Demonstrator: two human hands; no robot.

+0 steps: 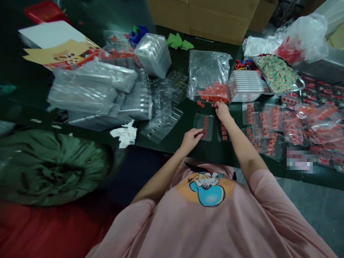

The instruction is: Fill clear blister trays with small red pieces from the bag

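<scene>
My left hand [191, 140] rests over the lower left of a clear plastic blister tray [199, 121], its fingers curled together at the column of small red pieces [205, 123] in the tray. What those fingertips hold, if anything, is hidden. My right hand [223, 110] reaches to the near edge of a heap of loose red pieces [215, 91], thumb and finger closed on a small red piece. The heap lies at the mouth of a clear plastic bag [209, 68]. Partly under my right forearm is a second filled tray [224, 132].
Stacks of clear trays [86, 86] and a crumpled tissue [125, 134] lie left. Right are stacked blisters [245, 86], a tray of green and tan bits [279, 73] and filled red packs [292, 125]. A cardboard box [204, 18] stands behind.
</scene>
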